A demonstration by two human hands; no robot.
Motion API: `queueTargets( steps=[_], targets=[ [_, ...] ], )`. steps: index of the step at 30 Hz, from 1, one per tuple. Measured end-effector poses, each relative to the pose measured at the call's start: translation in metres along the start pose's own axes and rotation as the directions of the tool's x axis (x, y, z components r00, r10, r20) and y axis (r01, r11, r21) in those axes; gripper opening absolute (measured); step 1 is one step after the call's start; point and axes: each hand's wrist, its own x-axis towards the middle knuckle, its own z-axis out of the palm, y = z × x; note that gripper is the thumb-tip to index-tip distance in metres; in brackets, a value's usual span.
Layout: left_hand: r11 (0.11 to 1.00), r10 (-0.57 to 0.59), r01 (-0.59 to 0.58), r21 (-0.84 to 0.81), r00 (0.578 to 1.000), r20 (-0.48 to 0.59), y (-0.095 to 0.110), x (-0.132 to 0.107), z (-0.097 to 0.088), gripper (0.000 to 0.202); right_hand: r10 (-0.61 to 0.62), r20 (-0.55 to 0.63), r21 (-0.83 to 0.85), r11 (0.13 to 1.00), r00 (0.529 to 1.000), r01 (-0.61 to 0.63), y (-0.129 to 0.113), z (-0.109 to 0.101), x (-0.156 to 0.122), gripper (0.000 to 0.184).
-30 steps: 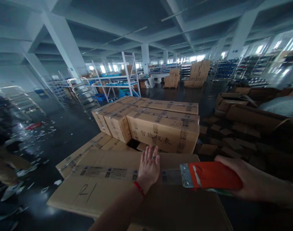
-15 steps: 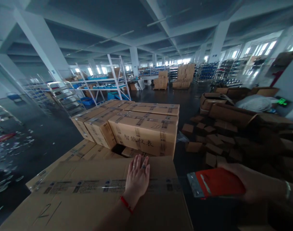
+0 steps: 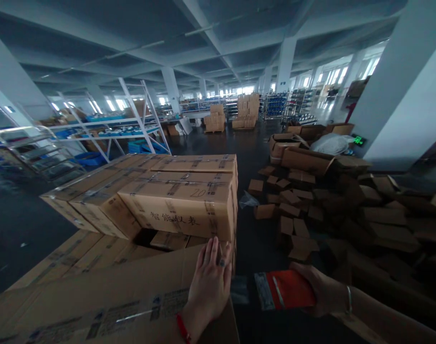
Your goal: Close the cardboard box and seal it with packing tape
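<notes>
Head view: warehouse floor, dim, cartons stacked in lower half of frame.
Left hand [image 3: 211, 282]: flat on top of near carton [image 3: 106, 296] at its right end, fingers extended and close together, palm down; likely pinning the flap while tape runs off the edge.
Right hand [image 3: 320, 289]: lower right, closed around red tape dispenser [image 3: 284, 290], fingers wrapped on its body.
Tape dispenser position: just off carton's right edge, blade end toward left hand, in line with tape strip [image 3: 124, 316].
Behind: sealed carton marked 20 [image 3: 182, 203], centre frame.
Right of frame: loose pile of small boxes [image 3: 311, 210] on floor.
</notes>
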Motion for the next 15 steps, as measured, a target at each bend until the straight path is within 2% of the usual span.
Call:
queueTargets(
  steps=[4,7,11,13,15],
  targets=[
    [1.000,-0.008,0.007,0.008,1.000,0.026,-0.005,-0.001,0.005,0.051,0.037,0.014,-0.005,0.999,0.999,-0.037,0.024,-0.003,-0.019,0.056],
    [0.999,-0.023,0.021,0.037,0.999,0.050,-0.004,0.001,0.007,0.052,0.079,0.043,-0.139,0.988,0.996,-0.072,0.018,-0.009,-0.016,0.061],
    [0.994,-0.030,0.026,0.105,0.999,0.039,-0.004,0.002,0.010,0.052,0.156,0.169,-0.405,0.911,0.973,-0.076,-0.020,-0.005,0.018,0.065],
    [0.989,-0.032,0.026,0.145,0.999,0.043,-0.004,0.002,0.009,0.052,0.190,0.237,-0.529,0.848,0.953,-0.037,-0.046,0.007,0.047,0.066],
    [0.982,-0.040,0.030,0.188,0.998,0.051,-0.003,0.002,0.008,0.052,0.199,0.249,-0.545,0.838,0.948,-0.033,-0.072,0.030,0.077,0.057]
  ],
)
